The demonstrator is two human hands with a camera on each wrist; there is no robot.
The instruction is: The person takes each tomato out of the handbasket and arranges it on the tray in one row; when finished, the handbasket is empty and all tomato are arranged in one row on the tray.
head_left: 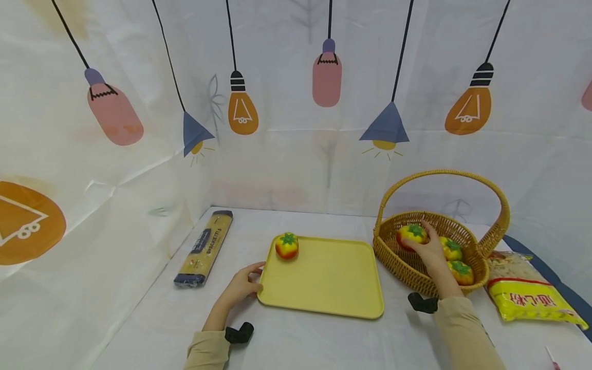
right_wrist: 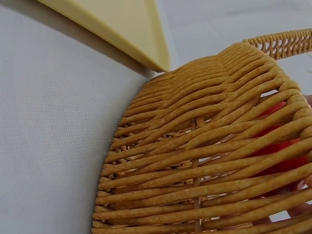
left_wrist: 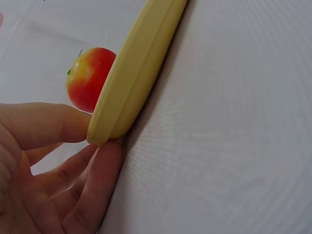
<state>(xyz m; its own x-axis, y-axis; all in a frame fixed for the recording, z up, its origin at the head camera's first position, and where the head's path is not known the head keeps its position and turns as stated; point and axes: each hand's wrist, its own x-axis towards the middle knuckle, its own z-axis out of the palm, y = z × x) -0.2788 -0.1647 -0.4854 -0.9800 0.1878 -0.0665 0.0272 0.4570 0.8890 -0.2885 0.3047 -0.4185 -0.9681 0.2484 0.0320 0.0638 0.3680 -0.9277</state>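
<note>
My left hand (head_left: 239, 288) pinches the left edge of a yellow tray (head_left: 330, 280). In the left wrist view the thumb (left_wrist: 53, 124) lies on the rim, with fingers under it. One red-and-yellow persimmon (head_left: 287, 247) with a green leafy top, seemingly artificial, sits in the tray's far left corner. Over at the right, my right hand (head_left: 431, 253) reaches into a wicker basket (head_left: 400, 270) and grips another persimmon (head_left: 409, 236). Two similar persimmons (head_left: 450, 248) lie beside it, partly behind the hand. The right wrist view shows mostly the basket's woven side, which hides the fingers.
A spaghetti pack (head_left: 205, 249) lies left of the tray. Right of the basket is a yellow-and-clear food bag (head_left: 532, 295). The basket's tall handle (head_left: 444, 172) arches over it. A lamp-printed white curtain (head_left: 287, 169) hangs behind the white-covered table.
</note>
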